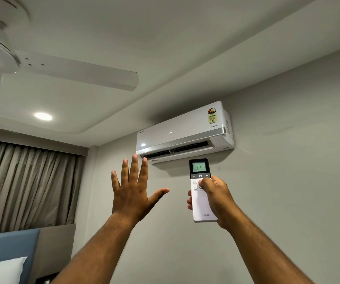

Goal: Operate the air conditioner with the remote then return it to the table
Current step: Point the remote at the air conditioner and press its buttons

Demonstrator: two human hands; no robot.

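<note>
A white air conditioner [183, 130] hangs high on the grey wall, its front panel reading 24 and its lower flap open. Just below it my right hand [216, 199] holds a white remote [200, 203] upright, pointed at the unit; the thumb rests on a button under the power key, and the remote's lit screen reads 24. My left hand [133, 189] is raised to the left of the remote, palm toward the unit, fingers spread, holding nothing. No table is in view.
A white ceiling fan [31, 64] sits at the upper left and a round ceiling light [43, 116] glows below it. Grey-brown curtains [27, 185] cover the left wall. A blue headboard [7, 244] and white pillow [1, 269] fill the bottom left.
</note>
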